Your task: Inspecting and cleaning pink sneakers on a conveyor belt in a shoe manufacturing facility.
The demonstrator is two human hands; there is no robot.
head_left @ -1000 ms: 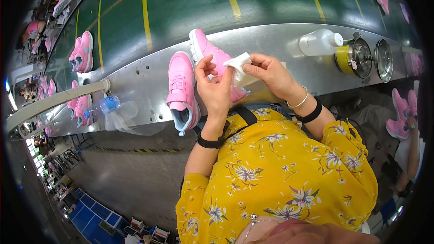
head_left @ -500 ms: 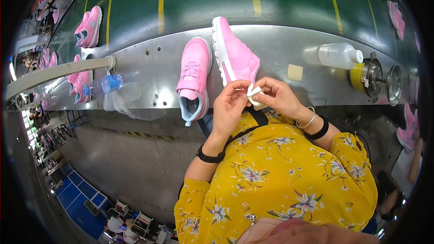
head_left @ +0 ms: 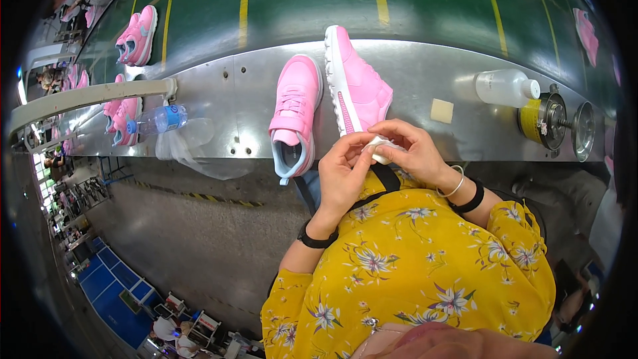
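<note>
Between my two hands is a small folded white cloth. My left hand pinches its left side, and my right hand grips the other side with the thumb on top. Just beyond my hands a pink sneaker lies on its side, its white sole turned left. Beside it on the left, a second pink sneaker stands upright, its heel end and blue lining over the table's near edge. To the right of them lies a flat beige square, apart from my hands.
A white plastic bottle lies on the metal table at right, beside a yellow-and-metal canister. At left are a water bottle, a clear plastic bag and a curved rail. Pink shoes ride the green belt.
My fingers have folded the white cloth flatter, and both hands have closed in over it. The whole view has shifted slightly; the shoes lie as before.
</note>
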